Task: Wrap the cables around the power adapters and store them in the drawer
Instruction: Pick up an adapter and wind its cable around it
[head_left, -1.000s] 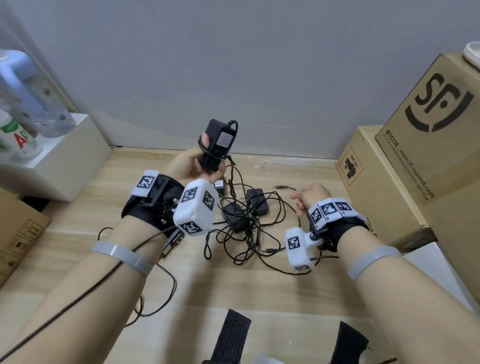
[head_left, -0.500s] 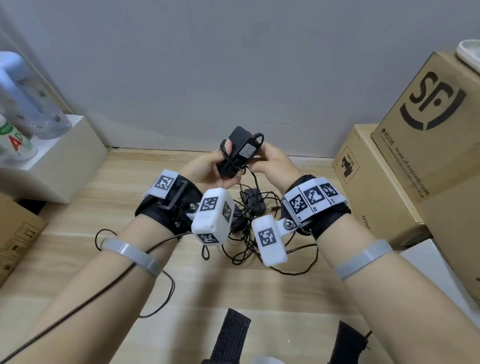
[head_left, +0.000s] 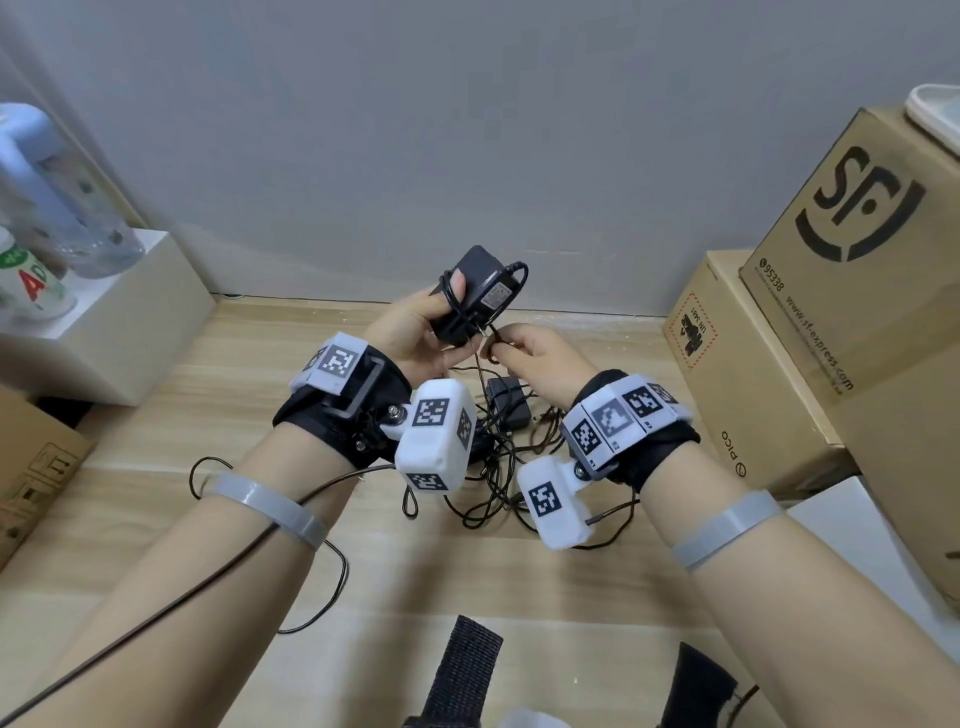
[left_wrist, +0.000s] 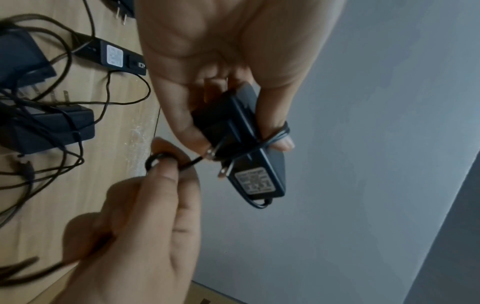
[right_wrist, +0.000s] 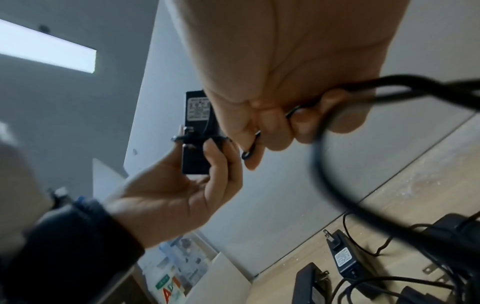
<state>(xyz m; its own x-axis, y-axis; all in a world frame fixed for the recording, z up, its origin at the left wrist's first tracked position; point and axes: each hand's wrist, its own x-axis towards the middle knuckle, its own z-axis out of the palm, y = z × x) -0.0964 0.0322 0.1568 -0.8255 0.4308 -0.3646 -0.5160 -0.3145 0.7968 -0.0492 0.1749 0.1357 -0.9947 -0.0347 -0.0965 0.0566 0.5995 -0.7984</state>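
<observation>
My left hand (head_left: 415, 332) grips a black power adapter (head_left: 475, 296) above the wooden floor, thumb pressed over the cable turns around its body. The same adapter (left_wrist: 244, 148) shows its two plug prongs and label in the left wrist view, and it appears again as the adapter (right_wrist: 196, 131) in the right wrist view. My right hand (head_left: 524, 353) sits just right of it and pinches the thin black cable (left_wrist: 166, 162) close to the prongs. Several more black adapters (head_left: 506, 402) lie below in a tangle of cables (head_left: 493, 467).
Cardboard boxes (head_left: 831, 312) stack along the right. A white box (head_left: 104, 322) with bottles stands at the left, another carton (head_left: 31, 467) at the left edge. A grey wall closes the back. Bare wooden floor (head_left: 467, 582) lies in front.
My right hand came over from the right to the adapter and took hold of its cable; now it has drawn slightly down and right. The adapter has tilted and another cable turn lies around it.
</observation>
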